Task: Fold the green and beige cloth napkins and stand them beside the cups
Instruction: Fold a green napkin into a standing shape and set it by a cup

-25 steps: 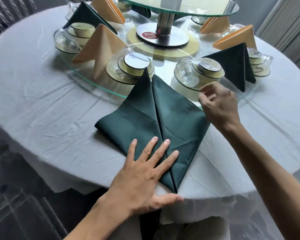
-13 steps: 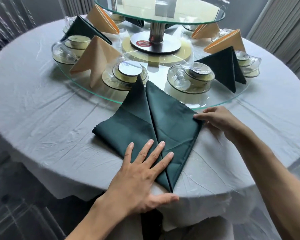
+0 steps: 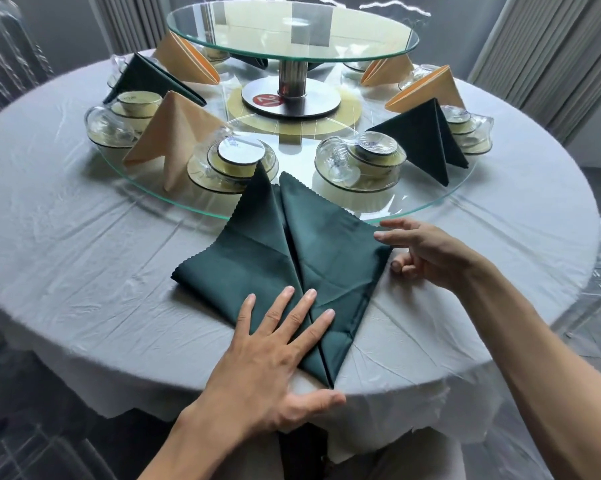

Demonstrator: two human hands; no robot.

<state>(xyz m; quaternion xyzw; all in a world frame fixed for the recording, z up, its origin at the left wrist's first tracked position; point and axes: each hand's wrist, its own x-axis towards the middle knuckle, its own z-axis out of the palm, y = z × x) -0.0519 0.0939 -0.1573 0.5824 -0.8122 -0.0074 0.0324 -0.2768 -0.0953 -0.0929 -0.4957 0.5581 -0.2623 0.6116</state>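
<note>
Left hand presses green napkin; right hand touches its corner

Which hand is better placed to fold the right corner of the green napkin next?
Right, most likely. The right hand is at the right corner of the napkin, fingers just touching its edge. The left hand lies flat on the near point, pinning the folds down.

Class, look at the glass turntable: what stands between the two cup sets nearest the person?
In the head view, the upper tips of the flat green napkin reach onto the turntable's rim between the left cup set and right cup set; otherwise bare glass.
</note>
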